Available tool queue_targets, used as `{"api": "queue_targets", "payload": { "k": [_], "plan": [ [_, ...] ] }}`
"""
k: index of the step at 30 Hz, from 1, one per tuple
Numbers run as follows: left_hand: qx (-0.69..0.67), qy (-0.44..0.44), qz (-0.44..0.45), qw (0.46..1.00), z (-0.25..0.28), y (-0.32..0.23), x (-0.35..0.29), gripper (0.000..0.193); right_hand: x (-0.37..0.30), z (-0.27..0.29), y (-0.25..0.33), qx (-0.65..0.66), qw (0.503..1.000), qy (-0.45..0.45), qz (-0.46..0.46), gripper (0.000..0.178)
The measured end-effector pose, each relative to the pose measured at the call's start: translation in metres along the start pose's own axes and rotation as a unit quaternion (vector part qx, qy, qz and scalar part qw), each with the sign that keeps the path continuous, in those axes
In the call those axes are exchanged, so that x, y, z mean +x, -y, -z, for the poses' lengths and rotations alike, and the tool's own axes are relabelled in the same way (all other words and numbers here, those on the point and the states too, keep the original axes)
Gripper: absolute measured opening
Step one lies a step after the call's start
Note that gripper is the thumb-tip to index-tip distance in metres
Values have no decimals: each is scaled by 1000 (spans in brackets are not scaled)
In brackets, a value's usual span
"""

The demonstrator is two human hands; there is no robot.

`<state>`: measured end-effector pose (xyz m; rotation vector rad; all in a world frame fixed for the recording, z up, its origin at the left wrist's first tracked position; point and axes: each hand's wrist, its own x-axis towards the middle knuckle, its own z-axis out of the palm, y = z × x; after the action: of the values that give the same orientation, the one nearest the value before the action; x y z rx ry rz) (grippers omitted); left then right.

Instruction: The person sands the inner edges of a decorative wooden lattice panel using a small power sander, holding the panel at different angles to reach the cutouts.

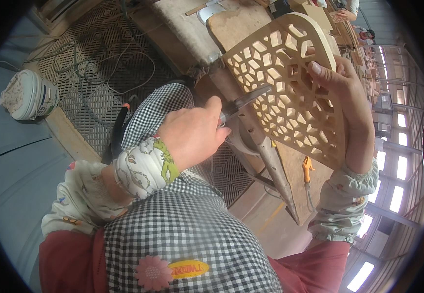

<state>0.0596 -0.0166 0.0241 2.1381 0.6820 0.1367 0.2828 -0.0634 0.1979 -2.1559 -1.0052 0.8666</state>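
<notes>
My right hand (pixel 346 83) grips the edge of a light wooden panel (pixel 297 141) cut through with many irregular openings. Its thumb lies on the front face, and a fingertip shows through one opening. The panel is tilted up over the workbench (pixel 290 168). In my left hand (pixel 192 129), closed around the handle, is a hand tool with a narrow grey metal blade (pixel 253 96). The blade reaches over the panel's left part, its tip among the openings. Whether the tip touches the wood I cannot tell. Most of the handle is hidden by my fingers.
An orange air blow gun (pixel 308 168) with a hose lies on the bench by the panel's lower edge. At the left stands a white bucket (pixel 29 95). Cables (pixel 119 73) trail over the slatted floor mat (pixel 87 53). Another person's hand (pixel 341 16) shows at the far right.
</notes>
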Motion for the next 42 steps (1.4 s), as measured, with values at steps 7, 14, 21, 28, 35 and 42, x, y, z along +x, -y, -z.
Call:
{"api": "queue_targets", "payload": {
  "k": [7, 14, 21, 28, 35, 42],
  "plan": [
    [56, -54, -21, 997, -13, -16, 14, 40, 9, 8, -9, -29, 999, 33, 25, 34],
    [47, -94, -61, 993, -24, -25, 34, 41, 12, 4, -14, -19, 998, 36, 52, 28],
    [49, -103, -57, 992, -22, -27, 32, 41, 9, 4, -5, -37, 997, 51, 46, 28],
    [64, -95, -41, 993, -21, -26, 36, 41, 11, 6, -9, -38, 995, 55, 75, 30],
    [44, -41, -2, 998, -10, -20, 35, 44, 13, 9, -13, -51, 997, 37, 38, 29],
    [-11, 22, 19, 1000, -1, -12, 44, 46, 19, 14, -17, -24, 997, 58, 44, 30]
  ]
}}
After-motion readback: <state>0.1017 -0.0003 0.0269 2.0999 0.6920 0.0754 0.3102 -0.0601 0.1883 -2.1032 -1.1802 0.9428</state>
